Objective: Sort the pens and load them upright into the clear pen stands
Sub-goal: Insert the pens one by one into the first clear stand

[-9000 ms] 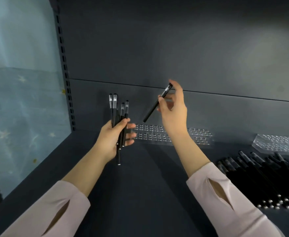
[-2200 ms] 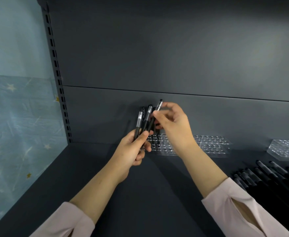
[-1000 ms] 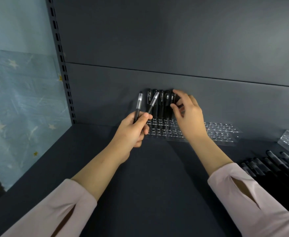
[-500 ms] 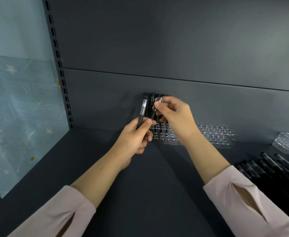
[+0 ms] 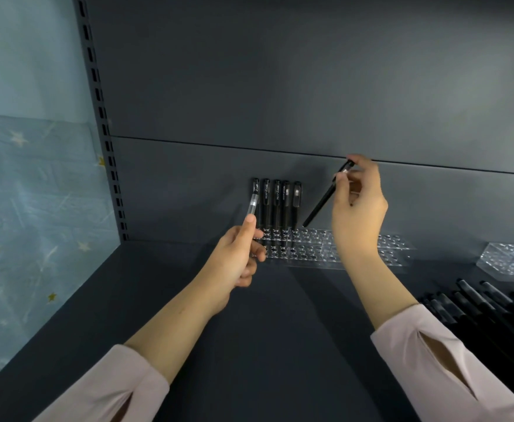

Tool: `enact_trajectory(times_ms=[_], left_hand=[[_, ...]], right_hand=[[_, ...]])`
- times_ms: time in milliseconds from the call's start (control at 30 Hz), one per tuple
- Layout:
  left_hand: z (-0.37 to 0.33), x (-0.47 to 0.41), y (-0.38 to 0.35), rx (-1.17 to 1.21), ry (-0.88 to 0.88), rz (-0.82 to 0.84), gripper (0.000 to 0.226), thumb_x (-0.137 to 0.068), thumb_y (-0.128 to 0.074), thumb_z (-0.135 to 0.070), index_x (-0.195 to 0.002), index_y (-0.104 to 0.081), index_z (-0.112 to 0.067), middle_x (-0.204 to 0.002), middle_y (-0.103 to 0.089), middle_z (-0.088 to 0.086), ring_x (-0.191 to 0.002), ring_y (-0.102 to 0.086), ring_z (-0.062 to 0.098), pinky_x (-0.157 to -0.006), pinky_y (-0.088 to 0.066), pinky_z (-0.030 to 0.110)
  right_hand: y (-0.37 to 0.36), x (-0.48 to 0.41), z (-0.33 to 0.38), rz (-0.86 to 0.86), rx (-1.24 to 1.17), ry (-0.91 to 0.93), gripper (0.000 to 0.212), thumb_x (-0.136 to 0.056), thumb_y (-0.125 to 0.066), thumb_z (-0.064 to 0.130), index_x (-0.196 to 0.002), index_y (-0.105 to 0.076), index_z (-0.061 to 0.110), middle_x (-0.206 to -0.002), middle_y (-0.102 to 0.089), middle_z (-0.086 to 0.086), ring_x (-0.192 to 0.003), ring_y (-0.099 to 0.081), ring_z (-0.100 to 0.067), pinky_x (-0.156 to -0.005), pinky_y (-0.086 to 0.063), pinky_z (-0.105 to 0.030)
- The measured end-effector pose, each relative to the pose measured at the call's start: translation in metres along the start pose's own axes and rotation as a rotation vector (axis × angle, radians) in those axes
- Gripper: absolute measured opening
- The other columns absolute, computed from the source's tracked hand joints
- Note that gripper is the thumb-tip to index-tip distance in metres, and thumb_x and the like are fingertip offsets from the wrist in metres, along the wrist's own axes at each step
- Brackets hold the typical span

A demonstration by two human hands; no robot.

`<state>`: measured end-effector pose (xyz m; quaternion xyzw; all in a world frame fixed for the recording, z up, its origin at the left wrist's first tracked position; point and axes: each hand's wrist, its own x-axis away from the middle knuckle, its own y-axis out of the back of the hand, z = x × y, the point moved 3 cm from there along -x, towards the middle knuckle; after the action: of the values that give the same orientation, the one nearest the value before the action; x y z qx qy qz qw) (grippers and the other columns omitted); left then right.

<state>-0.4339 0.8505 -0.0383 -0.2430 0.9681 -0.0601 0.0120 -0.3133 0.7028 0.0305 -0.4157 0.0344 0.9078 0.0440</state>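
Observation:
A clear pen stand point(image 5: 316, 249) with rows of holes lies against the back wall of the dark shelf. Several black pens point(image 5: 277, 205) stand upright in its left end. My left hand point(image 5: 234, 263) grips one pen point(image 5: 252, 205) with a clear section, held upright just left of the standing row. My right hand point(image 5: 356, 205) pinches the top of another black pen point(image 5: 325, 197). That pen slants down to the left, its tip just above the stand, right of the standing pens.
A pile of loose black pens point(image 5: 493, 312) lies on the shelf at the right. A second clear stand point(image 5: 511, 260) sits behind that pile. The slotted shelf upright point(image 5: 103, 123) and a pale blue side panel point(image 5: 33, 193) close off the left.
My right hand has taken one pen from my left hand and carried it up and to the right, above the stand. My left hand now holds a single pen.

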Motion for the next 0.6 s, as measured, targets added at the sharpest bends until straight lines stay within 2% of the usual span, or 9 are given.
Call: enact_trajectory(times_ms=[167,367,500,600], left_hand=[[0.001,-0.001,0.002,0.021,0.006,0.000,0.045,-0.096,-0.040,-0.059,-0.101,-0.055,-0.016,-0.053,-0.056,-0.008,-0.036,-0.032,0.006,-0.032,-0.022,0.016],[0.001,-0.003,0.002,0.008,0.025,-0.003,0.030,-0.099,-0.039,-0.054,-0.091,-0.046,-0.025,-0.054,-0.057,-0.008,-0.037,-0.031,0.006,-0.032,-0.022,0.016],[0.001,-0.005,0.002,0.042,0.041,0.000,0.029,-0.101,-0.039,-0.048,-0.088,-0.044,-0.022,-0.055,-0.057,-0.005,-0.036,-0.031,0.007,-0.033,-0.021,0.015],[0.000,-0.005,0.001,0.109,0.067,0.012,0.026,-0.102,-0.036,-0.036,-0.085,-0.044,-0.019,-0.057,-0.056,-0.001,-0.035,-0.031,0.008,-0.034,-0.020,0.013]], right_hand=[[-0.004,0.004,-0.003,0.091,0.065,0.023,0.027,-0.099,-0.049,0.019,-0.123,-0.053,0.029,-0.096,-0.063,0.006,-0.074,-0.058,-0.011,-0.071,-0.045,-0.013],[-0.007,0.006,-0.007,0.168,0.098,0.045,0.032,-0.096,-0.056,0.015,-0.125,-0.053,0.028,-0.089,-0.064,0.007,-0.076,-0.060,-0.004,-0.069,-0.041,-0.003],[-0.010,0.008,-0.009,0.229,0.193,0.116,0.027,-0.094,-0.060,0.014,-0.120,-0.058,0.020,-0.092,-0.063,0.003,-0.076,-0.058,-0.011,-0.073,-0.047,-0.015],[-0.014,0.011,-0.014,0.296,0.293,0.191,0.030,-0.095,-0.058,0.014,-0.124,-0.063,0.015,-0.102,-0.058,-0.001,-0.084,-0.057,-0.015,-0.081,-0.044,-0.016]])
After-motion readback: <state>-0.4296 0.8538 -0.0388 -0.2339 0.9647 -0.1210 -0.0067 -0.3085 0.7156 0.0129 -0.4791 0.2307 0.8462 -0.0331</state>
